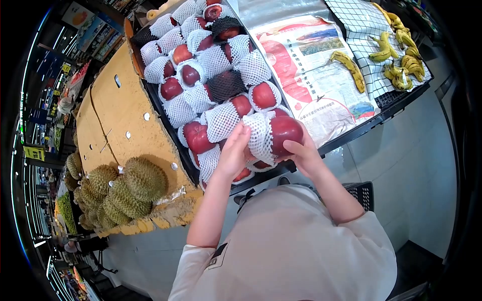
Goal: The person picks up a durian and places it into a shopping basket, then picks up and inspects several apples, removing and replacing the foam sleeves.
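Far left of the hands, durians (120, 193) sit on a cardboard box (120, 118). Just beyond the hands, a black tray (155, 98) holds red apples in foam nets. The left hand (232, 155) curls on a white net (258, 135); the right hand (304, 153) grips the apple (285, 131) from below, both arms reaching forward. Bananas (396, 55) lie far right.
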